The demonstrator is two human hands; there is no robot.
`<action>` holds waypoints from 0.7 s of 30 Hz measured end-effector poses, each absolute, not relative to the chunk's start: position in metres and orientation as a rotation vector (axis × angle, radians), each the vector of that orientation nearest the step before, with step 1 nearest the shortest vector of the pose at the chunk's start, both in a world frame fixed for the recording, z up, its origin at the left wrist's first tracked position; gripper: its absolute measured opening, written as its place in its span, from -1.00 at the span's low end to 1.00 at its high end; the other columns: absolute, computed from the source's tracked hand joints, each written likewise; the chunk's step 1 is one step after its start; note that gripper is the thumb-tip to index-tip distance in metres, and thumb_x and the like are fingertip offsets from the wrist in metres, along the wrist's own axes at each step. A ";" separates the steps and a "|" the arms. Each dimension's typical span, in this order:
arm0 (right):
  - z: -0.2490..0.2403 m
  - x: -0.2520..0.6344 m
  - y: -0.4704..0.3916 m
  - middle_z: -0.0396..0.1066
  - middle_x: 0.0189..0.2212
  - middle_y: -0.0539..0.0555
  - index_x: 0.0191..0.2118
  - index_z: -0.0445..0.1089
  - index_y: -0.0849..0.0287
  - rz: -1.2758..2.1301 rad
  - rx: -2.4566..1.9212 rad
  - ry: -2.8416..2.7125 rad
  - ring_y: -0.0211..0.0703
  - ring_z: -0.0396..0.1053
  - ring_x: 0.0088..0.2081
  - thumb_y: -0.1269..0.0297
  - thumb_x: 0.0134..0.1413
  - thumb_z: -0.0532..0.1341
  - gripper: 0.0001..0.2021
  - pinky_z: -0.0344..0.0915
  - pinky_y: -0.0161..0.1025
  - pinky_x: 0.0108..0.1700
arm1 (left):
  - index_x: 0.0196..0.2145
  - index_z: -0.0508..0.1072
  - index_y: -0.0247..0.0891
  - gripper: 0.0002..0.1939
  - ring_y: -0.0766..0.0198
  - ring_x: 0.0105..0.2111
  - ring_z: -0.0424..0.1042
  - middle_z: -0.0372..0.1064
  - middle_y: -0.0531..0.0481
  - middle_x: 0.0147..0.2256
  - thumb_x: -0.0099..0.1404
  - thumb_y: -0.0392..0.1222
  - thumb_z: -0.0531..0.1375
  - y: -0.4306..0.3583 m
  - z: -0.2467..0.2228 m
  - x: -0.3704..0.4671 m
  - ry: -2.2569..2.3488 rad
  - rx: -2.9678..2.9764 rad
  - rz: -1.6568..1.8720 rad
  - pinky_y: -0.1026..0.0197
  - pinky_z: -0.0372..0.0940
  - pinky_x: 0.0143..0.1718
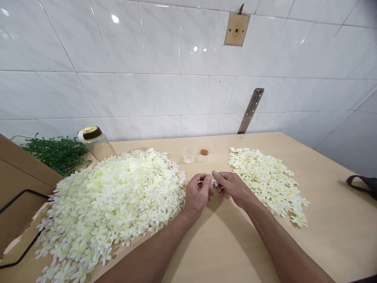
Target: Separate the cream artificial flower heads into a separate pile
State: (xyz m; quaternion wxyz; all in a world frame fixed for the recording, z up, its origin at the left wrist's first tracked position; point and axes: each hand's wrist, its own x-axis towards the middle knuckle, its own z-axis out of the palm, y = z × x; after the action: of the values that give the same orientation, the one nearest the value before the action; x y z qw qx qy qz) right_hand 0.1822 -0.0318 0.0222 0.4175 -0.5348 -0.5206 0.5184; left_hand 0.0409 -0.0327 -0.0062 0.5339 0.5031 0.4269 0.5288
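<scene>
My left hand (199, 191) and my right hand (228, 184) meet over the middle of the table, fingertips almost touching. A small white piece (215, 182), perhaps part of a flower, shows at the pinched thumb and finger of my right hand. The left thumb and forefinger are pressed together, and whatever they hold is too small to make out. To the left lies a large heap of white-yellow artificial flowers (126, 192). A flatter spread of similar flowers (265, 177) is on the right, beside my right hand.
Behind my hands are a small clear cup (189, 155) and a brown oval object (204, 152). A bottle with a dark lid (100, 145), green artificial foliage (55, 153) and a cardboard box (23, 181) stand left. A black strap (363, 183) lies far right. Behind the table (330, 196) is a tiled wall.
</scene>
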 end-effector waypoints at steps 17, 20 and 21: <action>0.029 0.184 -0.034 0.31 -0.60 -0.03 -0.53 0.37 0.22 1.439 -1.304 -1.286 -0.34 0.22 -0.60 -0.17 -0.11 0.34 -0.52 0.21 -0.35 -0.55 | -0.44 0.40 -0.28 -0.74 0.37 -0.69 0.30 0.32 0.08 -0.66 0.21 -0.01 0.21 -0.032 -0.005 0.041 1.079 1.191 1.276 0.35 0.22 -0.64; 0.029 0.184 -0.034 0.28 -0.63 -0.06 -0.51 0.39 0.22 1.441 -1.306 -1.300 -0.34 0.21 -0.61 -0.14 -0.17 0.38 -0.54 0.21 -0.36 -0.55 | -0.43 0.39 -0.27 -0.74 0.39 -0.70 0.28 0.30 0.10 -0.66 0.24 0.00 0.18 -0.031 -0.010 0.042 1.117 1.194 1.316 0.36 0.20 -0.65; 0.029 0.184 -0.034 0.28 -0.63 -0.06 -0.50 0.40 0.22 1.432 -1.309 -1.306 -0.34 0.22 -0.61 -0.14 -0.17 0.38 -0.54 0.21 -0.35 -0.55 | -0.42 0.39 -0.27 -0.74 0.39 -0.70 0.27 0.30 0.11 -0.66 0.25 0.00 0.18 -0.031 -0.011 0.042 1.116 1.194 1.323 0.36 0.20 -0.65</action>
State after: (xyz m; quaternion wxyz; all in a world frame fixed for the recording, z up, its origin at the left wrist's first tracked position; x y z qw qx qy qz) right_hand 0.1839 -0.0336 0.0287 0.3906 -0.5153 -0.5141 0.5635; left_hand 0.0420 -0.0306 -0.0112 0.4963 0.4929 0.4608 0.5462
